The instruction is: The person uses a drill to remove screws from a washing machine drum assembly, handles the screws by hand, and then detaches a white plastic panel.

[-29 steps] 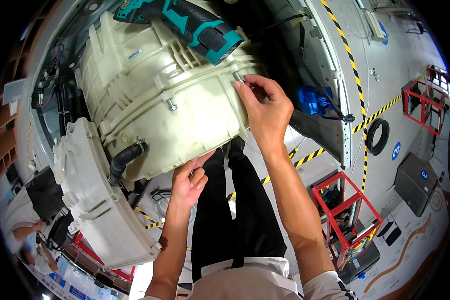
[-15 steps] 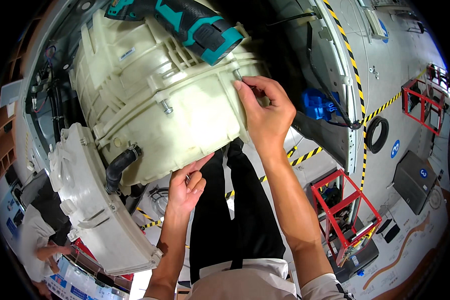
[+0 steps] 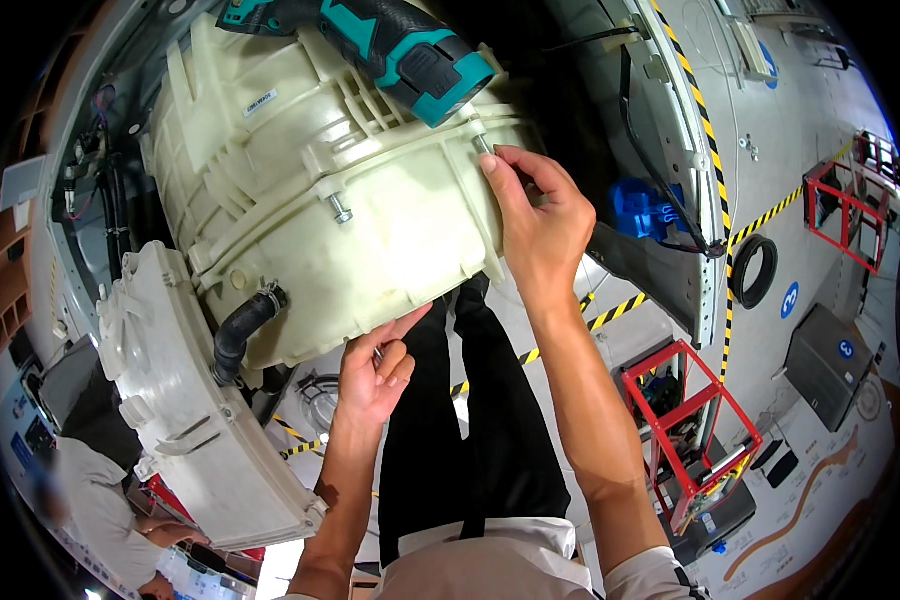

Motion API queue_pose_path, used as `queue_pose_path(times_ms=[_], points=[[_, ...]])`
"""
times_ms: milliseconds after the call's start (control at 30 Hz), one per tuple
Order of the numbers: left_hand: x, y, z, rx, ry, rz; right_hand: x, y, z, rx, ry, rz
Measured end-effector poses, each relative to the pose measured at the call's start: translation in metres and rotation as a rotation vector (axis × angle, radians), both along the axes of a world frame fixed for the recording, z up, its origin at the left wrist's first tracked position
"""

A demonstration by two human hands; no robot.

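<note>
The wearer's two hands [image 3: 372, 375] [image 3: 550, 225] — one cream tub [image 3: 410, 240], two flange bolts [image 3: 341, 209] [image 3: 483, 143], one teal drill [image 3: 435, 75]

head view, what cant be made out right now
All in the head view:
- Lower end of the pinched bolt: hidden by the right hand.
- Small metal piece: mostly hidden by the left hand.
- Teal-and-black power tool: partly cut off by the top edge.
- Underside of the cream plastic housing: hidden by its own body.
</note>
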State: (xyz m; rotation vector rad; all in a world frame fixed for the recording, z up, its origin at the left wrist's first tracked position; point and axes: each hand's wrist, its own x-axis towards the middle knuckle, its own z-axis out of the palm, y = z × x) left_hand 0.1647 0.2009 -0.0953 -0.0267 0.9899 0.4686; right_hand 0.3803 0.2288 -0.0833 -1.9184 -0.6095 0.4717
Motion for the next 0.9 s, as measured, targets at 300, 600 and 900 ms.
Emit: queue_pose_path(times_ms=[300, 600, 900], points=[[0.002, 0.0016, 0.0027, -0.018, 0.02, -0.004, -0.0008, -0.0009, -0.0044, 0.04, 0.1, -0.03], [0.0023, 0.003, 0.0044, -0.027, 0.016, -0.016, -0.001, -0.0015, -0.0016, -0.016, -0.047, 0.017], [0.0011, 0.0048, 0.0039, -0.023, -0.01, -0.024, -0.0008, -0.0011, -0.0028, -0.039, -0.07, 0.048]])
